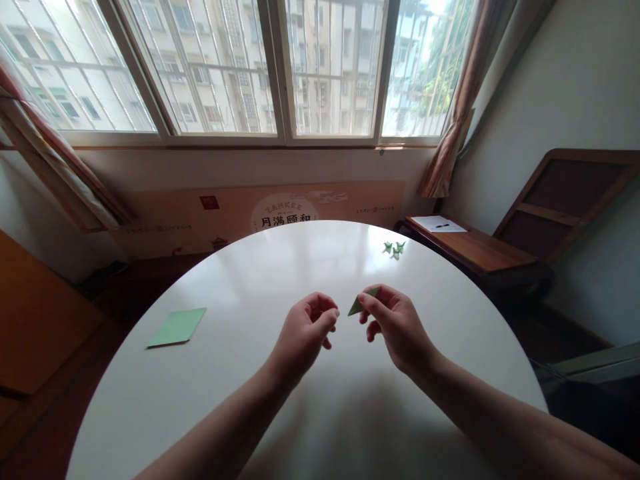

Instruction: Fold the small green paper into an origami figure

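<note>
A small piece of green paper, folded to a sharp point, is pinched between the thumb and fingers of my right hand. Its tip points down and to the left, and my fingers cover part of it. Just to the left, my left hand has its thumb pressed to its curled fingers, apart from the paper; I see nothing in it. Both hands are above the white round table. On the table's left side lies a stack of square green paper sheets.
Small folded green paper shapes sit together near the table's far right edge. Beyond that edge stands a wooden chair, with a white sheet and a dark pen-like thing on its seat. Barred windows line the far wall.
</note>
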The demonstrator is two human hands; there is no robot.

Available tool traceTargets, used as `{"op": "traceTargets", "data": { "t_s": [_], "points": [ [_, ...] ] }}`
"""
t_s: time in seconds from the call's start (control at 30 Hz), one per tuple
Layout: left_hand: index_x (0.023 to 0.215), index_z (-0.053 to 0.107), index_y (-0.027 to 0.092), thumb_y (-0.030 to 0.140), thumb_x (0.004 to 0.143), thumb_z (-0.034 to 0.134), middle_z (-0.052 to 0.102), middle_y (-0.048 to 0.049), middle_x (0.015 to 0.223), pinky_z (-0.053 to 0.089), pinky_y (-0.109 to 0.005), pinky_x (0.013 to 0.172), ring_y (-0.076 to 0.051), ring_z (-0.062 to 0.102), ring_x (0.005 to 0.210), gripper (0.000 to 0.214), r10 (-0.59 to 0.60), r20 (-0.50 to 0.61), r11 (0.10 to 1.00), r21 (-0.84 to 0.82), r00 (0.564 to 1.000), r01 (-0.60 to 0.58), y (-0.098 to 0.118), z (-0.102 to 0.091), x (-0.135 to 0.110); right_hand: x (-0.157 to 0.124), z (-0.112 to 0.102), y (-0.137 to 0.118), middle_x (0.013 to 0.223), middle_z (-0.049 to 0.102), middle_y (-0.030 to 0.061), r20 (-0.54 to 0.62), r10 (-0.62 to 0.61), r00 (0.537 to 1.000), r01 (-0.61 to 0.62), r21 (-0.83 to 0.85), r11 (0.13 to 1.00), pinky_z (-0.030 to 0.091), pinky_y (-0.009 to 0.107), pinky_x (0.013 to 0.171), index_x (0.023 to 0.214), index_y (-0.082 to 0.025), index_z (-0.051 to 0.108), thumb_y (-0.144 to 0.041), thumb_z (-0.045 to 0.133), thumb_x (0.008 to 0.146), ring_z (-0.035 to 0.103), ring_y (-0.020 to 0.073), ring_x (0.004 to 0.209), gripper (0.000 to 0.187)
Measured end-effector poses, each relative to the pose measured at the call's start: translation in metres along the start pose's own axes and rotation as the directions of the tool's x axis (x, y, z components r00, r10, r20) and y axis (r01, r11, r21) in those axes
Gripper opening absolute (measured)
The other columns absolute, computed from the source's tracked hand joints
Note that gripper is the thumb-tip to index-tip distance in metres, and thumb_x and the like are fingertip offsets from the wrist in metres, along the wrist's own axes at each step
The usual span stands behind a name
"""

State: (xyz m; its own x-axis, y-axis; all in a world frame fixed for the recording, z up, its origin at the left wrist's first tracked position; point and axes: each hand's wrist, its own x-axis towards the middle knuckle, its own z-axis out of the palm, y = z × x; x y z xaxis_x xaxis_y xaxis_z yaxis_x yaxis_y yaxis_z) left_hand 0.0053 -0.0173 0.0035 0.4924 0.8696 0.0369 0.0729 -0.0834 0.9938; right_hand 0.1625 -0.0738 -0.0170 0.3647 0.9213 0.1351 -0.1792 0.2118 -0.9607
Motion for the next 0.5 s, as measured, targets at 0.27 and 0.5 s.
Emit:
{"op": "traceTargets", "data": {
  "t_s": [0.27, 0.5],
  "points": [
    [0.092, 0.072, 0.019, 0.021, 0.083, 0.070, 0.073, -0.0044, 0.082, 0.052, -0.022, 0.052, -0.016, 0.067, 0.069, 0.010, 0.419, 0.055, 0.864, 0.283, 0.906, -0.416, 0.003, 0.001, -0.011, -0.008, 0.005, -0.008, 0.069, 0.062, -0.0009, 0.079, 0.164, 0.983, -0.176, 0.183, 0.967, 0.041, 0.018, 0.041, 0.073, -0.019, 0.060, -0.036, 0.076, 0.079, 0.055, 0.0133, 0.063, 0.024],
    [0.087, 0.077, 0.019, 0.021, 0.083, 0.071, 0.073, -0.0043, 0.076, 0.057, -0.027, 0.056, -0.017, 0.066, 0.064, 0.007, 0.427, -0.005, 0.884, 0.214, 0.904, -0.416, 0.003, -0.005, -0.009, -0.011, 0.006, -0.011, 0.074, 0.064, -0.0013, 0.149, 0.087, 0.985, -0.117, 0.202, 0.972, 0.044, 0.017, 0.036, 0.096, -0.022, 0.065, -0.033, 0.079, 0.079, 0.059, 0.0143, 0.063, 0.025]
  ]
}}
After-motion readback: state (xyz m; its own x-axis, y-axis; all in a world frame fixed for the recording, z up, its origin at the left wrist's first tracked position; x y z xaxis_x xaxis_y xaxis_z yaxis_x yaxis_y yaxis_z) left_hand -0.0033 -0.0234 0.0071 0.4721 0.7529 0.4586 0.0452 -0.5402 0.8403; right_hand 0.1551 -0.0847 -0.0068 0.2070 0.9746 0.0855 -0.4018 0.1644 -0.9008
